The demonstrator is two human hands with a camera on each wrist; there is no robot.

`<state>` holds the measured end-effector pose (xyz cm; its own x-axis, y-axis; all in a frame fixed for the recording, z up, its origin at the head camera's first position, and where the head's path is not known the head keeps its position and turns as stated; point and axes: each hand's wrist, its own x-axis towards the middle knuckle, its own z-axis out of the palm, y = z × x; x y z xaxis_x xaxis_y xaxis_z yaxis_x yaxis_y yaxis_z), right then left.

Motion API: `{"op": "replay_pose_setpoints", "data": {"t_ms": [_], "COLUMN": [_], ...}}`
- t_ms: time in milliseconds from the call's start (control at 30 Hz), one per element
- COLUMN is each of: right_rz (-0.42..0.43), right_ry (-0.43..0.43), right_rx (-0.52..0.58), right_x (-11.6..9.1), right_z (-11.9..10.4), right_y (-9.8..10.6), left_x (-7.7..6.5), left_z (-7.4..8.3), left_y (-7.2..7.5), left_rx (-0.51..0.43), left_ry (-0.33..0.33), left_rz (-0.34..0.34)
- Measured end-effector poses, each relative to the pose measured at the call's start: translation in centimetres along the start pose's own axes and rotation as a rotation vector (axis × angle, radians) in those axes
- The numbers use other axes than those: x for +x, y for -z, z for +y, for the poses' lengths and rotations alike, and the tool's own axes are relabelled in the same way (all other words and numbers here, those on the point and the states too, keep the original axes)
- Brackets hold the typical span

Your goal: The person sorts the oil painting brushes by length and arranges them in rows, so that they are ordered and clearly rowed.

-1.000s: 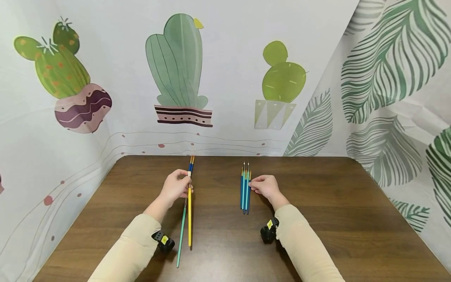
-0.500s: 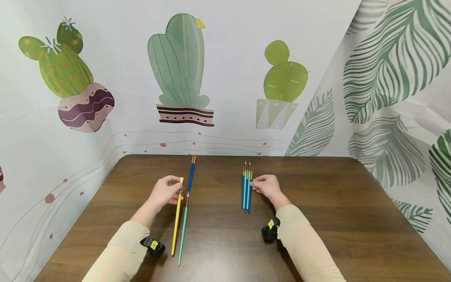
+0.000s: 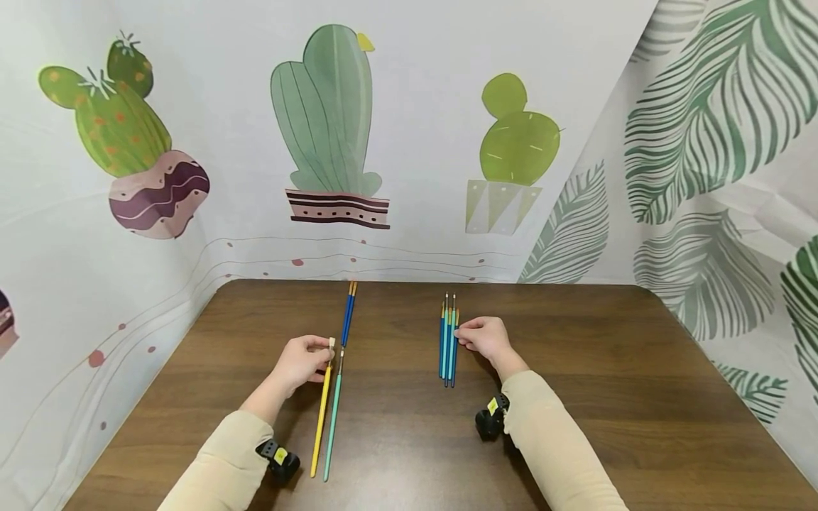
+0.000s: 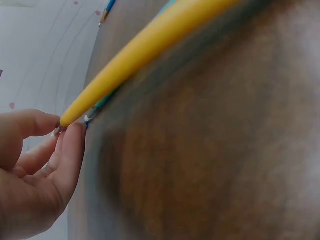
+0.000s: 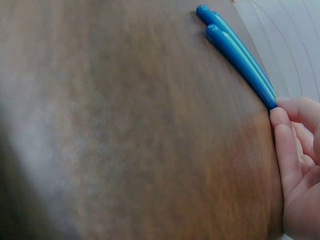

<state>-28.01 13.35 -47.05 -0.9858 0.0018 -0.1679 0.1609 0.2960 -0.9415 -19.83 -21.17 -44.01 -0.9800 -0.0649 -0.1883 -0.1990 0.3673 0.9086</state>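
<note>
My left hand (image 3: 300, 362) pinches a yellow paintbrush (image 3: 322, 419) near its pale bristles, and the handle slants toward the near edge. In the left wrist view the yellow handle (image 4: 130, 60) runs out from between thumb and fingers. Close to its right lies a green paintbrush (image 3: 333, 419). Beyond that, two dark-blue paintbrushes (image 3: 348, 316) lie together. My right hand (image 3: 486, 336) pinches the rightmost of several blue and turquoise paintbrushes (image 3: 446, 351) laid side by side. Their rounded handle ends (image 5: 215, 32) show in the right wrist view.
Everything lies on a brown wooden table (image 3: 575, 341) with rounded far corners. A white cloth (image 3: 422, 142) printed with cacti and leaves hangs behind it. Each sleeve carries a black wrist camera (image 3: 491, 419).
My left hand has moved the yellow paintbrush from across the green one to its left, then lowered it nearer the table's front. The right hand has stayed at the blue paintbrushes.
</note>
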Motion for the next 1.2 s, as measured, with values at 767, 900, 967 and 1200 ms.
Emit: {"op": "replay_pose_setpoints", "data": {"t_ms": [767,900,967,1200], "right_rz": [-0.017,-0.015,-0.014,-0.032], "right_ry": [0.009,0.006,0.008,0.046], "right_rx": [0.013,0.006,0.009,0.038], "right_x": [0.0,-0.1,-0.2,-0.5], "right_z": [0.2,0.1,0.0,-0.1], "right_y": [0.1,0.1,0.1,0.3], "left_x": [-0.7,-0.7,-0.6,-0.5], "left_z": [-0.5,-0.5,-0.6,-0.7], "left_y": [-1.7,-1.9,-1.9,-1.9], "left_rx": [0.116,0.138,0.138,0.125], "left_ry": [-0.015,-0.019,-0.019,-0.010], "left_rz": [0.168,0.185,0.188,0.189]}}
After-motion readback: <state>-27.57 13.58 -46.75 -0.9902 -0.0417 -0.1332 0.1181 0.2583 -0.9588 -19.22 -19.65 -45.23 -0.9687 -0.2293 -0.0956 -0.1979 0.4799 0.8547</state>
